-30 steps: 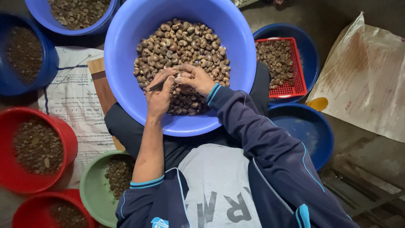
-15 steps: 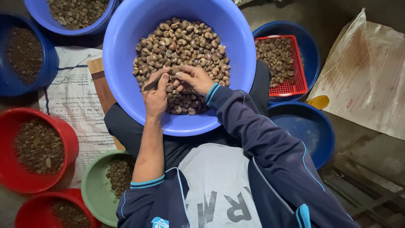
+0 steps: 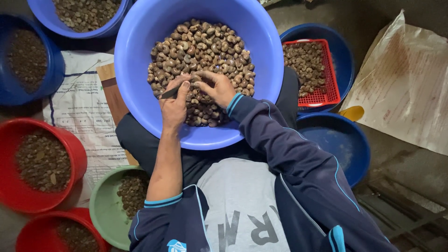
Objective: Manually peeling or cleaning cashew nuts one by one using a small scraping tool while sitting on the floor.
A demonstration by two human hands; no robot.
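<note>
Entry: both hands over the big blue basin (image 3: 140, 107), which rests in the lap and serves as my landmark for everything else.

Left hand (image 3: 173, 105): fingers curled narrow around a small dark blade (image 3: 169, 93), tip pointing left across the nuts (image 3: 200, 51). A second ago this hand sat slightly lower and nearer the basin's near rim; it has since edged up toward the pile. Grip unchanged.

Right hand (image 3: 215, 87): fingertips pinched together at the top of the heap, meeting the left thumb. I cannot tell whether a single nut is held between them; the fingers hide it. It has barely shifted across the three frames.

My reading: the hands have closed on each other at one spot on the pile, so the work with the blade is going on right there, mid-basin, not at its edges.

Surroundings, relative to the basin:
- right of it, a red mesh tray (image 3: 322, 95) of paler kernels inside a dark blue bowl
- below right, another blue bowl (image 3: 345, 140), nearly bare
- far right, a brown paper sack (image 3: 406, 79)
- left, a printed white sack (image 3: 79, 107)
- lower left, a red tub (image 3: 70, 149) and a green bowl (image 3: 100, 205), each with dark bits
- upper left, two further blue bowls, filled
</note>
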